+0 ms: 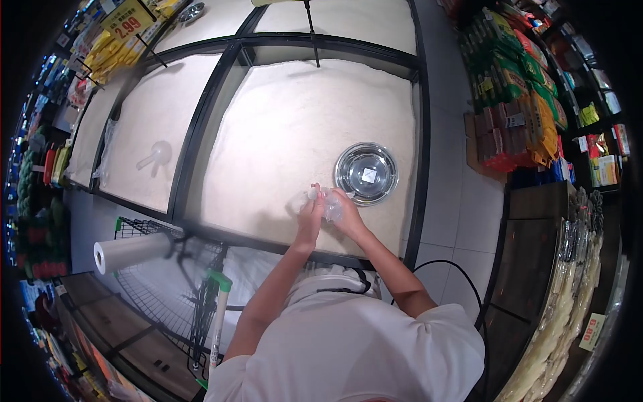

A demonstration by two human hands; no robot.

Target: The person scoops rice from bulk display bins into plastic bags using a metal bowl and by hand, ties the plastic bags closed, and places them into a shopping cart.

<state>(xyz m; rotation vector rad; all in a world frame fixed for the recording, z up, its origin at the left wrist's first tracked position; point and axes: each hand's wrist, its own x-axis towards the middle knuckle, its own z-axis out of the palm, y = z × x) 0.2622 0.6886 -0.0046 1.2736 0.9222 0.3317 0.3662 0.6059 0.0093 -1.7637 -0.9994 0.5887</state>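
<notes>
Both my hands are close together over the near part of a bin of white grain (268, 120). My left hand (312, 213) is closed on a crumpled clear plastic bag (332, 209). On the other side of the bag, my right hand (346, 213) grips it too. The finger details are small, and the bag partly hides them. Just beyond my right hand, a round metal bowl (366, 173) rests on the grain, with a small white square inside it.
A translucent scoop (158, 155) lies in the left bin. Black dividers (207, 127) separate the bins. At the lower left are a plastic roll (132, 252) and a wire cart (161, 295) with green corners. Packaged goods (519, 94) stand at the right, beyond a tiled floor (445, 167).
</notes>
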